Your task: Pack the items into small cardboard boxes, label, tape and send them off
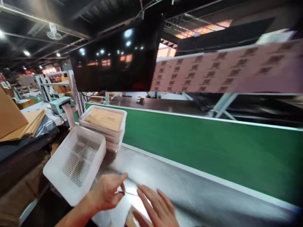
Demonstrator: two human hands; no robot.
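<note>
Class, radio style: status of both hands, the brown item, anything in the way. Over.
Left hand half-curled, contents unclear. Right hand outstretched, back uppermost. Brown item beside it, partly hidden. White basket close by left forearm.

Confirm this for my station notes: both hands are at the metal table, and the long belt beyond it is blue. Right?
Not quite: the long belt is green, not blue, as the head view shows. Beyond that, yes: the left hand and right hand are at the metal table.
</note>
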